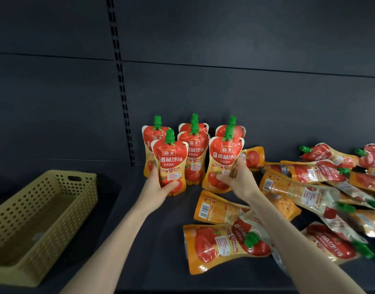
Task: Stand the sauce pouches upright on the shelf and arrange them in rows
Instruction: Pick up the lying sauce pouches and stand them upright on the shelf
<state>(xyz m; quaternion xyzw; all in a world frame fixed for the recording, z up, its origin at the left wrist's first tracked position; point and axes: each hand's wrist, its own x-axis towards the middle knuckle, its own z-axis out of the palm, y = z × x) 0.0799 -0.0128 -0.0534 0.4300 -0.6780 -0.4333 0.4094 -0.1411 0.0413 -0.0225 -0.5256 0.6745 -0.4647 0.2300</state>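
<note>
As viewed from the head: noted left hand (159, 187) curled round the base of a red-and-orange soft foil sauce pouch with green screw cap (171, 164), held upright over the dark shelf (150, 240); right hand (235, 177) clasping a second such pouch (222, 162) by its lower side. Counted four standing pouches (194, 153) behind, remaining pouches (309, 187) heaped flat rightward. Judged light, floppy, slick-filmed; best gripped low, near the gusset.

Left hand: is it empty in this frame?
No, the left hand grips the front-left pouch near its base, held upright, while the right hand grips the front-right pouch.
</note>
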